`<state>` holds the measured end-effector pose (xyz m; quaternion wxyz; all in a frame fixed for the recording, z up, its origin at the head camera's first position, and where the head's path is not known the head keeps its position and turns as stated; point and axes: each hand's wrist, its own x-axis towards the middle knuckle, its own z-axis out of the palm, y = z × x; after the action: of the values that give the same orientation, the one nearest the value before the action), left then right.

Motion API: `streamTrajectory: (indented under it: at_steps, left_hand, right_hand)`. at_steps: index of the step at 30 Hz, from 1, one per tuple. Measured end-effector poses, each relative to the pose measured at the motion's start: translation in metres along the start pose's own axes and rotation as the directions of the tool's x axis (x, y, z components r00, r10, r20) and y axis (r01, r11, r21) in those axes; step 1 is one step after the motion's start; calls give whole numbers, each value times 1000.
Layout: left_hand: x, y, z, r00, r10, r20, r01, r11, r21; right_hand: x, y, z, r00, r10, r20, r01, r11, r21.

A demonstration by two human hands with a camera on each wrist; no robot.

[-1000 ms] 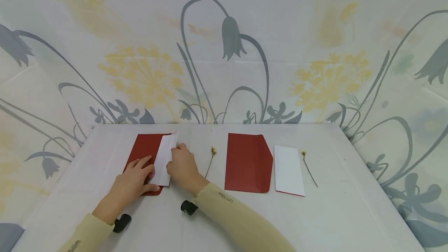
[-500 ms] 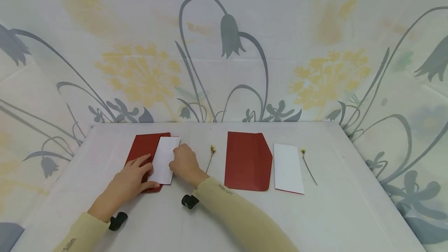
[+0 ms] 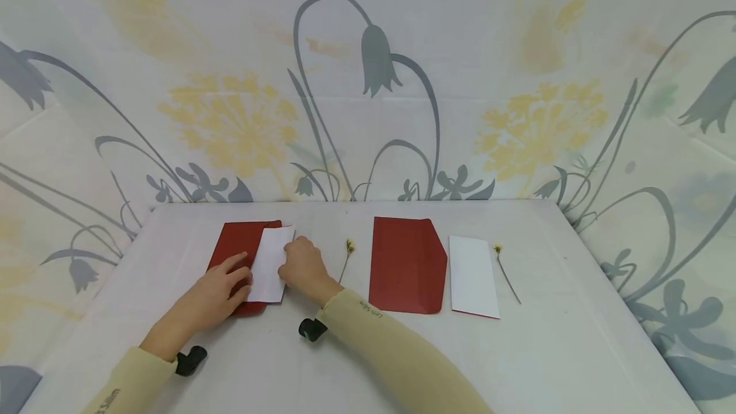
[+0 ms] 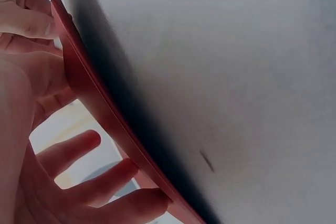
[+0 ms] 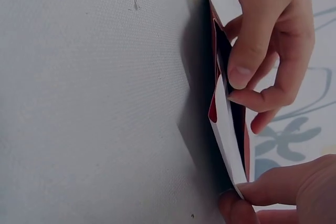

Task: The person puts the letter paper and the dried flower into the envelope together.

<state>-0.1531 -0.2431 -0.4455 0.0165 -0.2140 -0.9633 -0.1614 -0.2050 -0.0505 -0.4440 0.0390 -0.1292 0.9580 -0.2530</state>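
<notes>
A red envelope (image 3: pixel 238 245) lies at the table's left, with a white card (image 3: pixel 270 264) overlapping its right side. My right hand (image 3: pixel 301 265) pinches the card's right edge between thumb and fingers (image 5: pixel 247 61). In the right wrist view the white card (image 5: pixel 226 124) stands slightly off the table against the envelope (image 5: pixel 212 111). My left hand (image 3: pixel 221 286) rests on the envelope with fairly straight fingers (image 4: pixel 105 182), thumb near the card's lower corner. The envelope's edge (image 4: pixel 94 98) runs across the left wrist view.
A dried flower stem (image 3: pixel 347 259) lies just right of my right hand. Further right are a second red envelope (image 3: pixel 407 265), a second white card (image 3: pixel 473 276) and another dried stem (image 3: pixel 507 273). Flower-patterned cloth walls (image 3: pixel 368 82) surround the white table (image 3: pixel 517 350).
The white card has settled a little lower and flatter against the envelope. My left hand's thumb has drawn back from under the card's bottom edge. Both hands stay in the same place.
</notes>
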Motion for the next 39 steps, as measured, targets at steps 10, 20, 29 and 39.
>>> streamTrajectory:
  at_steps: [10, 20, 29, 39]
  left_hand:
    - [0, 6, -3, 1000, -13, -12, 13, 1000, -7]
    - [-1, 6, -3, 999, -29, -40, 28, 999, -28]
    - [0, 7, 0, 996, -53, -76, 50, 998, -37]
    - [1, 9, 1, 994, -65, -92, 62, 998, -32]
  right_hand:
    - [-4, -5, -5, 1000, -12, -9, 12, 1000, 24]
    - [-8, -14, -3, 981, -174, -84, 158, 972, -175]
    - [-9, -17, 4, 973, -175, -152, 166, 984, -71]
    - [-7, -10, 14, 980, -141, -140, 151, 986, 64]
